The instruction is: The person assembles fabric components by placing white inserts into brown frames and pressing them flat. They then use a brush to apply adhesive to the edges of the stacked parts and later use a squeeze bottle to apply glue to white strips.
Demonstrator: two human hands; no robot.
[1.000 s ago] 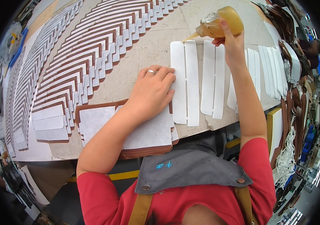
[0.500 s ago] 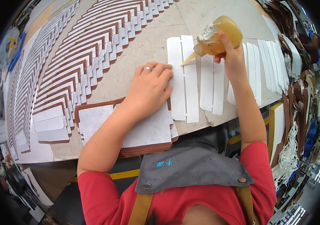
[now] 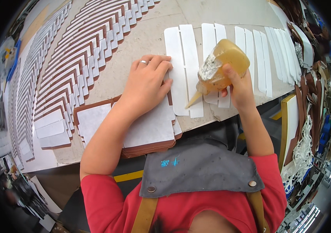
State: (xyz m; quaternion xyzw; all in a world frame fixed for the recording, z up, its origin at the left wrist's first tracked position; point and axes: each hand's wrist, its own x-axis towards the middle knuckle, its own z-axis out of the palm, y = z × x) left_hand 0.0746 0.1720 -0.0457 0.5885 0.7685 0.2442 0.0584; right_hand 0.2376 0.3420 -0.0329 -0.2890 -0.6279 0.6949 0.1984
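My right hand (image 3: 242,89) grips a squeeze bottle (image 3: 230,60) of cloudy yellow liquid, its neck wrapped in crinkled clear film. The bottle tilts down to the left. Its long nozzle ends over the near part of a white piece (image 3: 176,66), close to the slit down its middle; whether the tip touches cannot be told. At the left edge of that piece lies my left hand (image 3: 146,83), fingers stretched out, a ring on one of them. Under my left forearm sits a stack of brown sheets with white facing (image 3: 152,128).
Long overlapping rows of brown-and-white pieces (image 3: 84,58) cover the table's left side. More white slit pieces (image 3: 262,58) lie to the right. Beyond the right edge hang brown strips (image 3: 303,105) and a bundle of white cords (image 3: 299,163). The table's front edge (image 3: 200,126) runs before me.
The bottle in my right hand has moved nearer to me, its nozzle passing from the far part of the slit to the near end. My left hand stays beside the same white piece.
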